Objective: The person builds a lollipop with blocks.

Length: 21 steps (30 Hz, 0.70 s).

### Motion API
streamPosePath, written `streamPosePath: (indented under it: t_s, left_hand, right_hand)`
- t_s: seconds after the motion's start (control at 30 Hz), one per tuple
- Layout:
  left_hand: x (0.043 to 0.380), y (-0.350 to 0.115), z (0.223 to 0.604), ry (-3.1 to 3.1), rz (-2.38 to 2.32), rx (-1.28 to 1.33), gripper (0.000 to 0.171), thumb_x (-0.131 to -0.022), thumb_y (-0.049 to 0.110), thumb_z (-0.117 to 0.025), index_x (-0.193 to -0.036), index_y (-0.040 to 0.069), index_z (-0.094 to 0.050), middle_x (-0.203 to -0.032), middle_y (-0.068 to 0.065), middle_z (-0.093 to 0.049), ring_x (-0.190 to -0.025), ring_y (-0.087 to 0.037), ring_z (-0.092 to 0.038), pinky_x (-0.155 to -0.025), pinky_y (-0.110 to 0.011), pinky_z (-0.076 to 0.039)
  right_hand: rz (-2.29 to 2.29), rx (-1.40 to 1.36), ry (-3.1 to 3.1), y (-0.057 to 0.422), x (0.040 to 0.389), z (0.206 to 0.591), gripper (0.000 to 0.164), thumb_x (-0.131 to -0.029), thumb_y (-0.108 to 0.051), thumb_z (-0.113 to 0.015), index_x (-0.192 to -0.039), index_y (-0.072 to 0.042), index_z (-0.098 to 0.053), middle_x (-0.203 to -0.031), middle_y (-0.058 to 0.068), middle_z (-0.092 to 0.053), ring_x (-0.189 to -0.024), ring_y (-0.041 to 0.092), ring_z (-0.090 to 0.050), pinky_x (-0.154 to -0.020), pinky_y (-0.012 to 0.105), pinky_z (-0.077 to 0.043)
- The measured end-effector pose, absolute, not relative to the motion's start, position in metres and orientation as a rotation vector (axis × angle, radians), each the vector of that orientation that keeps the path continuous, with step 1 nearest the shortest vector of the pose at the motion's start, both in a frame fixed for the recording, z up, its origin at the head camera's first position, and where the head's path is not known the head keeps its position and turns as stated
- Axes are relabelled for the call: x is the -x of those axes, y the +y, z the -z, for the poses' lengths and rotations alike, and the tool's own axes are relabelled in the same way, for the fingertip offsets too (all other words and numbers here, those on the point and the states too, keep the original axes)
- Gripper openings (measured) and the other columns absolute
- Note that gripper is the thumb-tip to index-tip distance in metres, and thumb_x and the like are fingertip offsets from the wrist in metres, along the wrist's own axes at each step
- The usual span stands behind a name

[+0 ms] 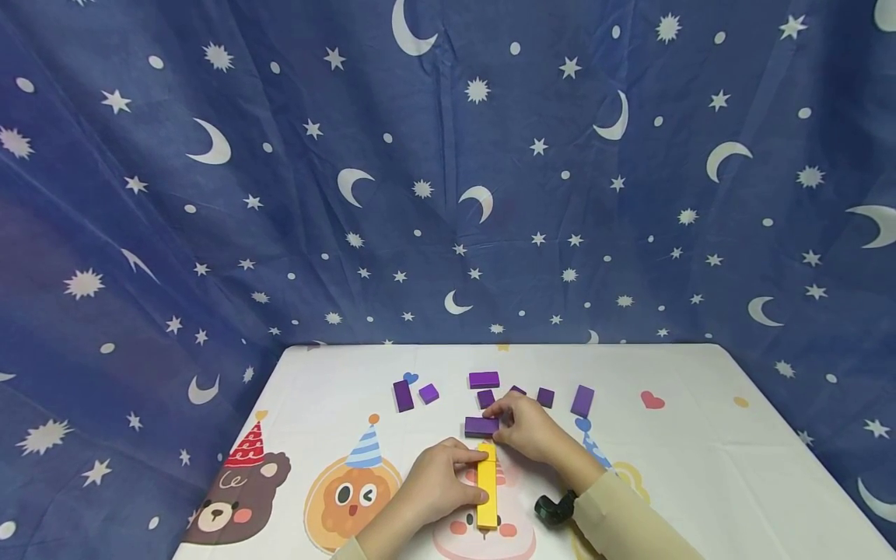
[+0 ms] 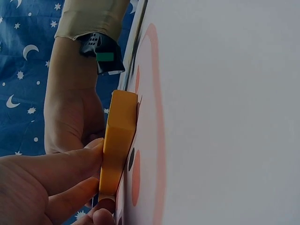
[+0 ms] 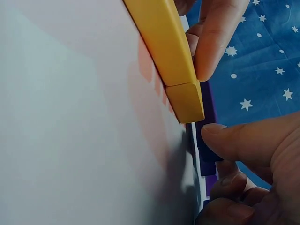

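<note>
A long yellow block (image 1: pixel 486 502) and a short yellow block (image 1: pixel 488 449) lie end to end on the white table, forming one bar. My left hand (image 1: pixel 441 478) rests thumb and forefinger on this bar from the left. Just beyond the bar's far end, my right hand (image 1: pixel 528 428) pinches the right end of a purple block (image 1: pixel 479 427) lying crosswise. In the right wrist view, the right thumb (image 3: pixel 220 136) presses the near side of that purple block (image 3: pixel 206 161), while the other fingers curl behind it.
Farther back lie several loose purple blocks, among them a long one (image 1: pixel 484 380), a cube (image 1: pixel 429 393) and another long one (image 1: pixel 582 400). The white tabletop (image 1: pixel 700 467) bears printed cartoon figures. A blue star-patterned curtain (image 1: pixel 448 194) hangs behind it.
</note>
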<state>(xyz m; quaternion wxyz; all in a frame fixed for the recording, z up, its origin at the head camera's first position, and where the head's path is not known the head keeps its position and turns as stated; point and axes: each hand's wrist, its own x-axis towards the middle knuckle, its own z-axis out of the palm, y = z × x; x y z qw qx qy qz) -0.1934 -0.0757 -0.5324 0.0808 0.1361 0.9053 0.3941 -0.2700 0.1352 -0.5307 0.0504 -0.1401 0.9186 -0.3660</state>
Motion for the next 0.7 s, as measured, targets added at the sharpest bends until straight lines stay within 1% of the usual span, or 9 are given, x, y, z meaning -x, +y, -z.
streamPosePath:
  t_s: [0.1,0.3,0.4,0.53,0.7]
  left_hand:
    - [0.1929,-0.0756,0.5318,2.706,-1.188,-0.406,0.056,-0.07,0.031,-0.1,-0.123,0.026,-0.083,-0.107,0.015,-0.071,-0.101,-0.009,-0.064,-0.095,-0.035,-0.052]
    - [0.1925,-0.0755,0.5316,2.711,-1.189,-0.411,0.056,-0.07,0.032,-0.1,-0.123,0.026,-0.083,-0.106,0.015,-0.071,-0.1,-0.008,-0.063,-0.095,-0.034,-0.052]
    - [0.1928,-0.0755,0.5316,2.714,-1.185,-0.418,0.056,-0.07,0.032,-0.1,-0.123,0.026,-0.083,-0.107,0.015,-0.071,-0.101,-0.008,-0.063,-0.095,-0.035,-0.052]
    - [0.193,-0.0756,0.5316,2.717,-1.182,-0.429,0.057,-0.071,0.033,-0.1,-0.124,0.026,-0.083,-0.108,0.015,-0.072,-0.101,-0.008,-0.064,-0.096,-0.035,-0.053]
    - [0.1935,-0.076,0.5315,2.718,-1.181,-0.44,0.057,-0.071,0.033,-0.1,-0.125,0.026,-0.082,-0.109,0.015,-0.073,-0.101,-0.007,-0.064,-0.095,-0.034,-0.053]
  right_hand:
    - [1.105,0.429,2.793,0.1362,0.2682,0.5319,0.031,-0.083,-0.004,-0.088,-0.108,-0.021,-0.082,-0.105,-0.005,-0.068,-0.097,0.016,-0.059,-0.099,0.044,-0.058]
    - [1.078,0.462,2.809,0.1381,0.2661,0.5338,0.031,-0.082,-0.003,-0.088,-0.108,-0.019,-0.083,-0.099,-0.006,-0.066,-0.091,0.015,-0.057,-0.087,0.034,-0.054]
    - [1.066,0.457,2.812,0.1389,0.265,0.5342,0.031,-0.082,-0.003,-0.088,-0.108,-0.019,-0.083,-0.098,-0.006,-0.065,-0.089,0.015,-0.056,-0.083,0.031,-0.053]
    - [1.064,0.432,2.798,0.1402,0.2632,0.5345,0.031,-0.082,-0.005,-0.089,-0.108,-0.021,-0.083,-0.099,-0.005,-0.065,-0.09,0.015,-0.057,-0.084,0.031,-0.055]
    - [1.096,0.412,2.778,0.1398,0.261,0.5353,0.034,-0.082,-0.005,-0.089,-0.109,-0.024,-0.084,-0.103,-0.006,-0.068,-0.095,0.014,-0.06,-0.093,0.038,-0.059]
